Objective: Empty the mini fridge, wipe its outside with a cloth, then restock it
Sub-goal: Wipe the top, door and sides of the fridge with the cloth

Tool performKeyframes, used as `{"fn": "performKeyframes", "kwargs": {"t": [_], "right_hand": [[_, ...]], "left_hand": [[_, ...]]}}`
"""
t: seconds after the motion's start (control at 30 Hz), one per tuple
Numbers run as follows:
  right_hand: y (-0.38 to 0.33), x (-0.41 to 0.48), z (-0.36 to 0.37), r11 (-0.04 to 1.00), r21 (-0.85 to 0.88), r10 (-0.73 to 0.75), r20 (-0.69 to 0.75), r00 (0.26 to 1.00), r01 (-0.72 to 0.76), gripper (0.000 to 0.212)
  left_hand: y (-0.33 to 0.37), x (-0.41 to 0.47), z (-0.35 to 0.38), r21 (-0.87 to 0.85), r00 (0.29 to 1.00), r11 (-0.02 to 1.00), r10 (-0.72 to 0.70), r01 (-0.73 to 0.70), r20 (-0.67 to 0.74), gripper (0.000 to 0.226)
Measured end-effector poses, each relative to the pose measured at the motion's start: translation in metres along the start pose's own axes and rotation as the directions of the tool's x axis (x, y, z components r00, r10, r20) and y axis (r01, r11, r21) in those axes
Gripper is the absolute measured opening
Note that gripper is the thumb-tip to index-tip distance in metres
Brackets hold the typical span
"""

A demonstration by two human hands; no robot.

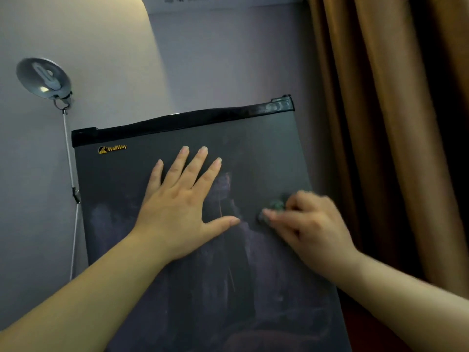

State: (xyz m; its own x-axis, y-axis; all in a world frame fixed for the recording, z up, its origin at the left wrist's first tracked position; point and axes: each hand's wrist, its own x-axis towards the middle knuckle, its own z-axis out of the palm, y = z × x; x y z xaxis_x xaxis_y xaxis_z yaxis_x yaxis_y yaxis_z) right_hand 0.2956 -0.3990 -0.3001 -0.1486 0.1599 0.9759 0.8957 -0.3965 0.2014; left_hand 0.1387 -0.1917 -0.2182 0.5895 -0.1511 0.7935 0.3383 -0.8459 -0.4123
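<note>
Before you: fridge [253,148] dark grey, top strip [177,120] black, logo [112,149] yellow. Your cloth [275,206] greenish. Curtain [380,123] ochre-brown, wall [228,59] pale lilac-grey, lamp [43,77] silver.

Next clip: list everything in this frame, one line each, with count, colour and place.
mini fridge: one, dark grey, black top strip, centre
logo: one, yellow, door's upper left corner
cloth: one, greenish, wadded, on the door
lamp: one, silver, on a thin pole left of the fridge
curtain: one, brown, right side
wall: one, pale grey, behind the fridge
left hand: flat, fingers spread, on the door
right hand: blurred, grips the cloth against the door
</note>
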Motion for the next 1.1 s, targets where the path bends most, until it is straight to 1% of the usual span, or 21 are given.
{"fn": "performKeyframes", "kwargs": {"t": [0.07,0.1,0.13,0.23,0.27,0.3,0.33,0.4,0.47,0.53,0.57,0.63,0.67,0.73,0.8,0.83,0.87,0.93,1.0,1.07,1.1], "right_hand": [[-0.006,-0.020,-0.005,0.995,0.006,-0.104,0.123,0.987,0.104,0.016],[-0.002,-0.017,-0.008,0.993,-0.009,-0.119,0.135,0.984,0.122,0.018],[0.005,-0.008,-0.010,0.995,-0.024,-0.095,0.109,0.989,0.098,0.019],[0.025,0.027,-0.014,0.994,-0.008,0.105,-0.087,0.991,-0.106,0.016],[0.024,0.030,-0.013,0.991,-0.002,0.131,-0.112,0.985,-0.132,0.015],[0.020,0.024,-0.010,0.993,-0.005,0.116,-0.106,0.988,-0.117,0.015],[0.012,0.013,-0.009,0.998,-0.008,0.062,-0.067,0.996,-0.063,0.016],[-0.006,-0.018,-0.007,0.997,0.005,-0.077,0.081,0.994,0.077,0.022],[-0.008,-0.033,-0.010,0.994,0.008,-0.111,0.153,0.982,0.111,0.025],[0.003,-0.025,-0.012,0.999,0.000,-0.050,0.098,0.994,0.050,0.021],[0.010,-0.018,-0.011,1.000,0.014,0.010,0.023,1.000,-0.010,0.018],[0.017,-0.009,-0.009,0.990,0.055,0.133,-0.095,0.987,-0.128,0.014],[0.015,-0.012,-0.008,0.988,0.052,0.151,-0.112,0.982,-0.146,0.014],[0.004,-0.033,-0.005,0.996,0.024,0.091,-0.040,0.995,-0.090,0.015],[-0.007,-0.055,-0.009,0.999,0.011,-0.045,0.093,0.995,0.045,0.017],[-0.003,-0.056,-0.013,0.996,0.001,-0.085,0.133,0.987,0.086,0.019],[0.004,-0.049,-0.016,0.996,-0.003,-0.090,0.139,0.986,0.092,0.021],[0.022,-0.020,-0.018,1.000,0.024,0.014,0.033,0.999,-0.015,0.022],[0.041,0.016,-0.023,0.984,0.055,0.176,-0.094,0.980,-0.171,0.018],[0.050,0.032,-0.024,0.969,0.065,0.244,-0.116,0.963,-0.238,0.023],[0.049,0.029,-0.023,0.971,0.059,0.238,-0.111,0.965,-0.232,0.024]], "left_hand": [[0.000,0.000,-0.001,0.009,1.000,1.000,0.007,-0.007,0.007,0.107],[0.000,0.000,-0.001,0.009,1.000,1.000,0.007,-0.007,0.011,0.107],[0.001,0.000,-0.002,0.004,1.000,1.000,0.006,-0.006,0.012,0.107],[0.002,0.000,-0.004,0.016,1.000,1.000,0.002,-0.002,0.016,0.104],[0.001,0.000,-0.004,0.030,1.000,1.000,0.001,-0.001,0.017,0.103],[0.000,-0.001,-0.005,0.041,1.000,0.999,0.002,-0.003,0.019,0.101],[-0.001,-0.001,-0.005,0.046,1.000,0.999,0.006,-0.007,0.018,0.101],[-0.002,-0.002,-0.004,0.047,1.000,0.999,0.011,-0.012,0.021,0.100],[-0.002,-0.004,-0.004,0.038,1.000,0.999,0.014,-0.015,0.022,0.100],[0.002,-0.007,-0.003,0.028,1.000,0.999,0.019,-0.019,0.023,0.101],[0.004,-0.008,-0.003,0.028,0.999,0.999,0.026,-0.027,0.023,0.100],[0.009,-0.008,-0.002,0.034,0.998,0.998,0.051,-0.051,0.023,0.099],[0.012,-0.008,-0.002,0.033,0.998,0.997,0.066,-0.067,0.017,0.099],[0.017,-0.007,-0.002,0.032,0.993,0.993,0.116,-0.116,0.010,0.098],[0.025,-0.006,0.000,0.040,0.982,0.981,0.188,-0.188,0.009,0.098],[0.029,-0.007,0.001,0.048,0.974,0.973,0.227,-0.227,0.009,0.098],[0.034,-0.006,0.003,0.058,0.965,0.963,0.262,-0.262,0.012,0.098],[0.044,-0.005,0.007,0.079,0.952,0.949,0.305,-0.306,0.022,0.098],[0.051,-0.003,0.009,0.099,0.951,0.946,0.306,-0.308,0.031,0.097],[0.055,-0.002,0.011,0.117,0.955,0.948,0.294,-0.296,0.037,0.096],[0.056,-0.002,0.012,0.121,0.956,0.948,0.291,-0.293,0.036,0.095]]}}
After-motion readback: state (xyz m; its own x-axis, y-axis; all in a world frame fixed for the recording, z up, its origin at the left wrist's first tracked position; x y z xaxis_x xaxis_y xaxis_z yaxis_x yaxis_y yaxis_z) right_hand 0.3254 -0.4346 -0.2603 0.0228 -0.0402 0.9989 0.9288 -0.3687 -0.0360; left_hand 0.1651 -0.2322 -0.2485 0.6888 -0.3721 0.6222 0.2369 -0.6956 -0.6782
